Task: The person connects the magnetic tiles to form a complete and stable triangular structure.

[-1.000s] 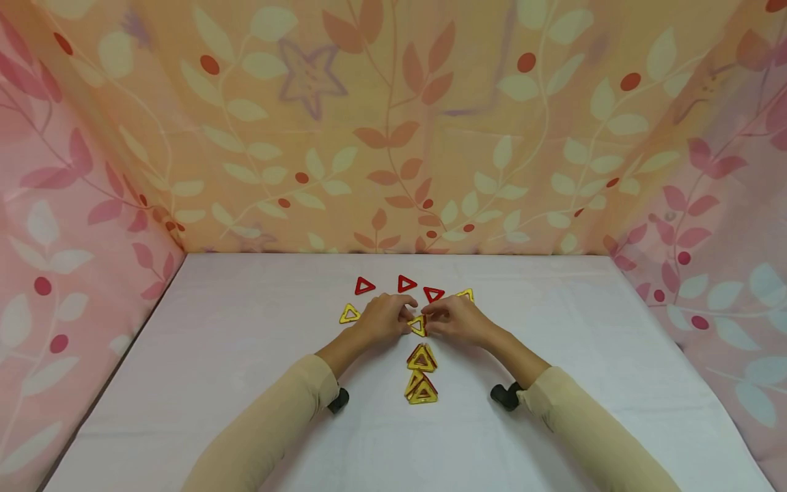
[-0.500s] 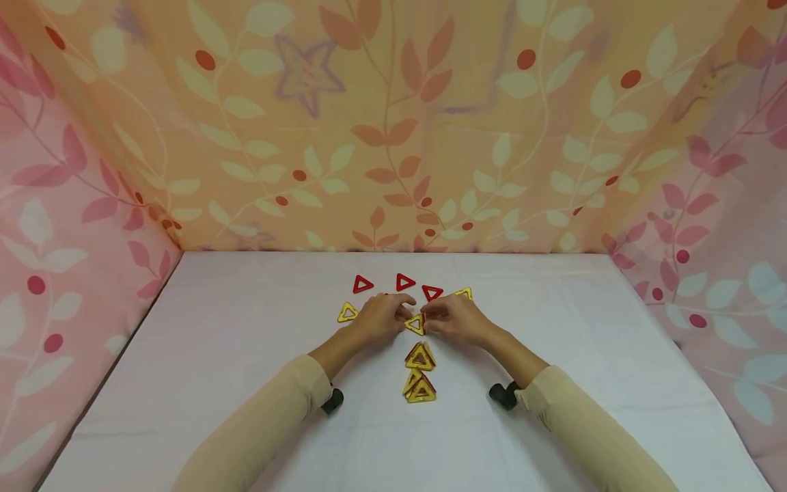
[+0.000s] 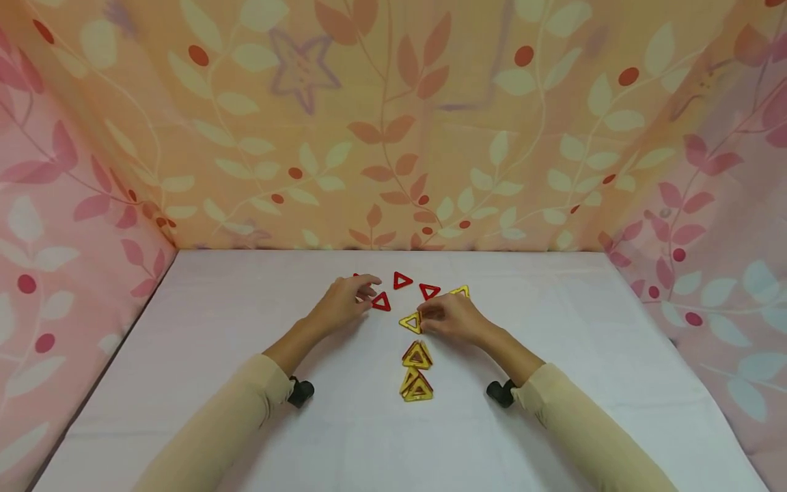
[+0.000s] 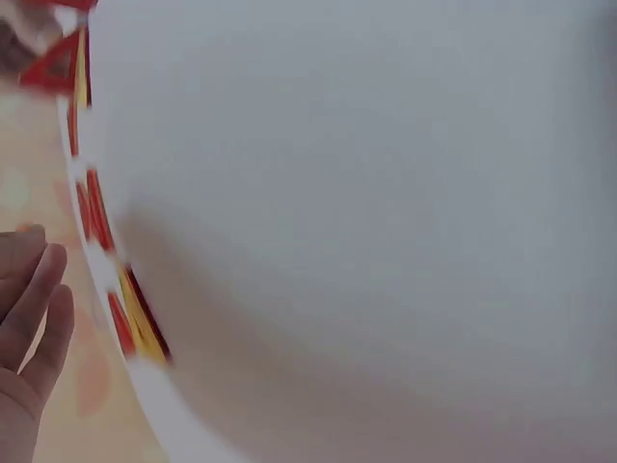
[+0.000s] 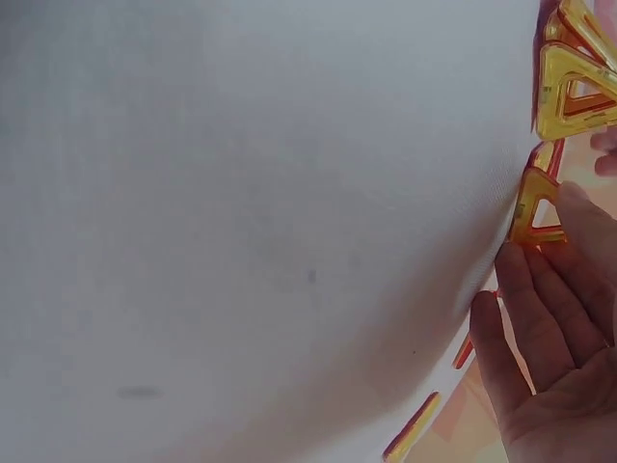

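In the head view my right hand (image 3: 451,318) pinches the edge of a standing group of triangular magnetic tiles, its front one a yellow tile (image 3: 406,323). The right wrist view shows thumb and fingertips at this yellow tile (image 5: 523,204). My left hand (image 3: 344,304) is off to the left with loose fingers, holding nothing. Close by its fingertips lies a red triangular tile (image 3: 386,307); a second red tile (image 3: 356,276) is mostly covered by its fingers. Straight, relaxed fingers of the left hand (image 4: 34,328) show in the left wrist view.
Two built tile pyramids, a farther one (image 3: 417,367) and a nearer one (image 3: 419,398), stand in front of the hands. Behind lie a red tile (image 3: 402,281), another red tile (image 3: 429,292) and a yellow tile (image 3: 462,291) on the white table (image 3: 246,273). Patterned cloth (image 3: 393,137) encloses the table.
My left hand has let go of the standing tiles and moved left, uncovering a red tile and covering a yellow one. The right hand stays at the standing tiles.
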`<state>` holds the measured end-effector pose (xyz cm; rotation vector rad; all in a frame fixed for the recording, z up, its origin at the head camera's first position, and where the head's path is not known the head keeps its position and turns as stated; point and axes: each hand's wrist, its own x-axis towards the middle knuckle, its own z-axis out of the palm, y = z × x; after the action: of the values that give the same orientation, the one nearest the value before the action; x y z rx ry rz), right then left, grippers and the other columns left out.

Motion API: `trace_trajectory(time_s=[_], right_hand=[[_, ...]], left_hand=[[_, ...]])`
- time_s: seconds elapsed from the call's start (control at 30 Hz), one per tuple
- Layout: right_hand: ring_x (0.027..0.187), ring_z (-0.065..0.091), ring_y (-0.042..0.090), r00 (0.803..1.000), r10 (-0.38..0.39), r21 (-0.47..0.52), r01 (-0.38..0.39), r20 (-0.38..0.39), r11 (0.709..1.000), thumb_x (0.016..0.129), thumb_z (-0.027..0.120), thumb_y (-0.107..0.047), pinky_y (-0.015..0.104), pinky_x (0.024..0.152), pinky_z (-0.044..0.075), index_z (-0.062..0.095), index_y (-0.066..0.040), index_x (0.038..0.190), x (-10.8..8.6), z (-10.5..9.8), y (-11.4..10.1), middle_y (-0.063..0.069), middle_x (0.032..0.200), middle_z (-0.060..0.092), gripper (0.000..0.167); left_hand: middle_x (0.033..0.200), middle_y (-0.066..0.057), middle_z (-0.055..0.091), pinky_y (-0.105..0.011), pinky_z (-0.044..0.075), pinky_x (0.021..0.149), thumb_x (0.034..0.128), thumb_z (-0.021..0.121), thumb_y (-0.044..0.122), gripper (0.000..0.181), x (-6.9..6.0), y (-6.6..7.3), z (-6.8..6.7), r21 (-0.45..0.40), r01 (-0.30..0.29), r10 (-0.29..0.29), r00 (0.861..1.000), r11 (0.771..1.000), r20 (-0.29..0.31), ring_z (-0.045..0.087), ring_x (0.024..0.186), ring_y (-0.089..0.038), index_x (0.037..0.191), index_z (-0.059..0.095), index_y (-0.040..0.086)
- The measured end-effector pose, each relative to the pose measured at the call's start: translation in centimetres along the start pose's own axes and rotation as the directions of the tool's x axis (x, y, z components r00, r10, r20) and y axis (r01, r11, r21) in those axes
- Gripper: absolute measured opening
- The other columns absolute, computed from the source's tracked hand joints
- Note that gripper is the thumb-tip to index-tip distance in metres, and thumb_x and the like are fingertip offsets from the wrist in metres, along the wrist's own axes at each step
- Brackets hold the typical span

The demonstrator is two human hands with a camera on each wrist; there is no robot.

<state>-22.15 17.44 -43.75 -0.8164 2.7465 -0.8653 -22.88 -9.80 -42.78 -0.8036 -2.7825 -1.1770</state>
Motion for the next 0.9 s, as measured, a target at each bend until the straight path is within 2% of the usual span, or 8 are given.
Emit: trace_trajectory(time_s=[0.07,0.17,0.27,0.33,0.53,0.7,0.9], right_hand=[[0.101,0.067,0.015,1.000,0.001,-0.010,-0.001,-0.003,1.000,0.086,0.080,-0.020,0.040,0.092,0.052,0.074,-0.007,0.114,0.0,-0.1,-0.1,-0.001,0.105,0.074,0.031],[0.101,0.067,0.015,1.000,0.009,-0.011,-0.009,-0.003,1.000,0.086,0.079,-0.019,0.040,0.092,0.052,0.074,-0.007,0.113,0.0,-0.1,-0.2,-0.001,0.104,0.074,0.030],[0.102,0.067,0.016,1.000,0.020,-0.002,-0.020,0.002,1.000,0.087,0.078,-0.018,0.040,0.093,0.052,0.074,-0.007,0.114,0.0,-0.1,-0.2,-0.001,0.105,0.074,0.030],[0.103,0.067,0.016,1.000,0.023,0.003,-0.023,0.005,1.000,0.087,0.078,-0.018,0.041,0.094,0.051,0.074,-0.006,0.114,-0.1,-0.2,-0.3,0.000,0.106,0.074,0.030],[0.104,0.068,0.017,1.000,0.029,0.021,-0.030,0.008,0.999,0.087,0.078,-0.017,0.041,0.095,0.051,0.073,-0.006,0.115,-0.1,-0.1,-0.2,0.001,0.107,0.074,0.030],[0.105,0.068,0.017,1.000,0.024,0.037,-0.024,0.009,0.999,0.088,0.077,-0.017,0.041,0.096,0.051,0.073,-0.005,0.115,-0.1,0.0,0.0,0.002,0.108,0.074,0.030],[0.106,0.068,0.017,1.000,0.025,0.044,-0.026,0.014,0.999,0.088,0.077,-0.017,0.041,0.097,0.051,0.072,-0.005,0.116,-0.1,0.0,0.0,0.002,0.108,0.074,0.031]], left_hand=[[0.104,-0.016,0.073,-0.040,0.057,0.083,0.0870,0.069,-0.005,0.039,-0.4,-0.8,-1.0,0.023,0.013,-0.012,1.000,1.000,-0.017,0.070,0.092,-0.025,0.125,0.064,-0.001],[0.107,-0.017,0.072,-0.042,0.056,0.084,0.0863,0.068,-0.003,0.042,-1.2,-1.9,-2.3,0.049,0.078,-0.077,0.997,0.996,-0.016,0.069,0.096,-0.026,0.127,0.063,0.001],[0.108,-0.016,0.072,-0.045,0.054,0.088,0.0831,0.070,-0.002,0.046,-2.0,-2.7,-3.2,0.065,0.133,-0.133,0.991,0.989,0.000,0.068,0.099,-0.028,0.128,0.062,0.001],[0.108,-0.015,0.072,-0.047,0.053,0.090,0.0829,0.068,-0.004,0.046,-2.3,-3.1,-3.5,0.081,0.134,-0.136,0.990,0.988,0.027,0.068,0.101,-0.029,0.128,0.063,0.001],[0.113,-0.014,0.071,-0.049,0.050,0.096,0.0872,0.056,-0.014,0.044,-2.8,-3.8,-3.8,0.091,0.098,-0.108,0.987,0.991,0.117,0.065,0.108,-0.031,0.128,0.063,0.001],[0.116,-0.011,0.071,-0.048,0.050,0.097,0.0885,0.059,-0.012,0.044,-2.8,-3.7,-3.6,0.104,0.108,-0.121,0.984,0.989,0.134,0.064,0.110,-0.030,0.130,0.062,0.003],[0.116,-0.011,0.071,-0.048,0.050,0.097,0.0855,0.065,-0.010,0.047,-2.7,-3.7,-3.3,0.116,0.110,-0.126,0.982,0.987,0.137,0.064,0.108,-0.030,0.131,0.061,0.002]])
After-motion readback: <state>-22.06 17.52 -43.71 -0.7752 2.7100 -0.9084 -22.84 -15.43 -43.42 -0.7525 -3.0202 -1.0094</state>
